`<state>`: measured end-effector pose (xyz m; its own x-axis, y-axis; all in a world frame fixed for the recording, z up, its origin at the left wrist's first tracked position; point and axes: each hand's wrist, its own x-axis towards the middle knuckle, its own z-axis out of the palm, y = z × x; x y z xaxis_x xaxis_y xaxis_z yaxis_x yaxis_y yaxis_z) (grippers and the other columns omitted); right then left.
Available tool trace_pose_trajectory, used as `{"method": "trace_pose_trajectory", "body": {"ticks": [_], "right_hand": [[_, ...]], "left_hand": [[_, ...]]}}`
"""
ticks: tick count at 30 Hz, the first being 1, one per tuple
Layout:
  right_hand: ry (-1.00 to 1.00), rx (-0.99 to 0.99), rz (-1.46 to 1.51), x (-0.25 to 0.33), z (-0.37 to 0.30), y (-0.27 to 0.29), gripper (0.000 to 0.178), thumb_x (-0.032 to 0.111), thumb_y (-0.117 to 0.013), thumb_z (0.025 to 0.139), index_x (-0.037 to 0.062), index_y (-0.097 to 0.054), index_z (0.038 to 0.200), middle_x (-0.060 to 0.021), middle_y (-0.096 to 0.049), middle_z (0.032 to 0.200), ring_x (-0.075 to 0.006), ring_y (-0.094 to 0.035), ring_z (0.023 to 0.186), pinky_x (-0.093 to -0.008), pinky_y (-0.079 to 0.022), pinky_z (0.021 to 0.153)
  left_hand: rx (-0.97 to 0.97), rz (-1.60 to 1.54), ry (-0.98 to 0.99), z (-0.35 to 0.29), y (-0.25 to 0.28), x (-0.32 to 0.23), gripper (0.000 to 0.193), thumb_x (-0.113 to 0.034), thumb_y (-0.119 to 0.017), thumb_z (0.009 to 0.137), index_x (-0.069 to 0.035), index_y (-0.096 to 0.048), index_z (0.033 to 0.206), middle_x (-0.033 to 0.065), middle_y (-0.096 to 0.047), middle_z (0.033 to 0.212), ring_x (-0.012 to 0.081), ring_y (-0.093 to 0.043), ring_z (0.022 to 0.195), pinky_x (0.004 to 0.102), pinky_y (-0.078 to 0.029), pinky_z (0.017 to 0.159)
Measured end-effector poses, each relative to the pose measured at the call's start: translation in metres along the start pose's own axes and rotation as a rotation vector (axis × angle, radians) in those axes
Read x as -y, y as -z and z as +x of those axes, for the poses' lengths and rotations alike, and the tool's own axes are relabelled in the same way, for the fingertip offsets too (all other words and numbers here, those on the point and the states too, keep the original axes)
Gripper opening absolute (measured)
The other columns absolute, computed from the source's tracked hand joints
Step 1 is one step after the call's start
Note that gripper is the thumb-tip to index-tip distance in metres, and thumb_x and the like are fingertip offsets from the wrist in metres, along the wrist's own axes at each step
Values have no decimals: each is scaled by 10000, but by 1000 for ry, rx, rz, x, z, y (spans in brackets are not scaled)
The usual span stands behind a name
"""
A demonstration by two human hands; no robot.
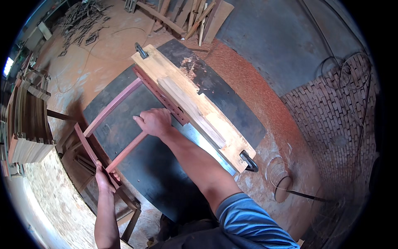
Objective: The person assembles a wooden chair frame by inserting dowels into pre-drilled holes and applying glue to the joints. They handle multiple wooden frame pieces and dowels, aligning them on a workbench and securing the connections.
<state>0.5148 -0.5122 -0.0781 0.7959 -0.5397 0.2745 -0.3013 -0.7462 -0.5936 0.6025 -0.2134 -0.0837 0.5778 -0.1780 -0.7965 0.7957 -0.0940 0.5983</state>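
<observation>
A reddish wooden frame [112, 108] of rails lies on a black worktable [157, 174]. My left hand [104, 178] grips the frame's near rail at the table's left edge. My right hand [154, 121] rests on the frame's cross rail, close to the far rail with its row of mortise holes [159, 93]. That far rail lies against a long pale timber fence [195, 103] with a metal clamp at each end.
A stack of curved wooden parts [29, 120] stands at the left. Wood offcuts [186, 16] lean at the back, metal pieces litter the far left floor, sawdust [248, 83] covers the ground, a brick wall [331, 124] rises at the right.
</observation>
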Motion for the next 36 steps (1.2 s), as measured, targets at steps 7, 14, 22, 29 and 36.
{"method": "trace_pose_trajectory", "body": {"ticks": [7, 14, 22, 29, 36], "right_hand": [[55, -104, -12, -1, 14, -8, 406, 422, -683, 826, 109, -641, 570, -109, -607, 557, -326, -609, 522, -469, -449, 477], [-16, 3, -11, 6, 24, -7, 409, 437, -648, 844, 94, -678, 623, -126, -647, 620, -337, -638, 599, -484, -473, 586], [-90, 77, -30, 11, 33, -6, 416, 457, -632, 846, 97, -703, 649, -138, -660, 641, -342, -654, 640, -487, -490, 645], [-137, 69, -41, 18, 33, -7, 425, 468, -617, 854, 102, -708, 660, -139, -665, 654, -351, -659, 669, -479, -493, 664], [-95, 136, -120, 31, -1, -2, 407, 458, -589, 876, 113, -707, 696, -139, -681, 726, -333, -668, 760, -511, -470, 722]], "left_hand": [[7, -13, -3, 10, 1, -10, 642, -697, -409, 923, -93, -577, 782, 28, -494, 593, 200, -497, 478, 346, -417, 436], [23, -32, 5, 18, 2, -18, 653, -707, -409, 917, -93, -579, 773, 26, -495, 592, 198, -498, 478, 343, -422, 440], [70, -27, -20, 23, 0, -28, 656, -688, -391, 934, -81, -581, 774, 37, -512, 598, 197, -505, 474, 340, -442, 444], [181, -55, -86, 20, 2, -26, 643, -634, -347, 975, -57, -585, 819, 46, -520, 607, 195, -515, 464, 335, -462, 427], [37, -39, -61, -7, 11, -4, 601, -639, -370, 969, -73, -533, 850, 41, -501, 601, 185, -503, 433, 319, -459, 397]]}}
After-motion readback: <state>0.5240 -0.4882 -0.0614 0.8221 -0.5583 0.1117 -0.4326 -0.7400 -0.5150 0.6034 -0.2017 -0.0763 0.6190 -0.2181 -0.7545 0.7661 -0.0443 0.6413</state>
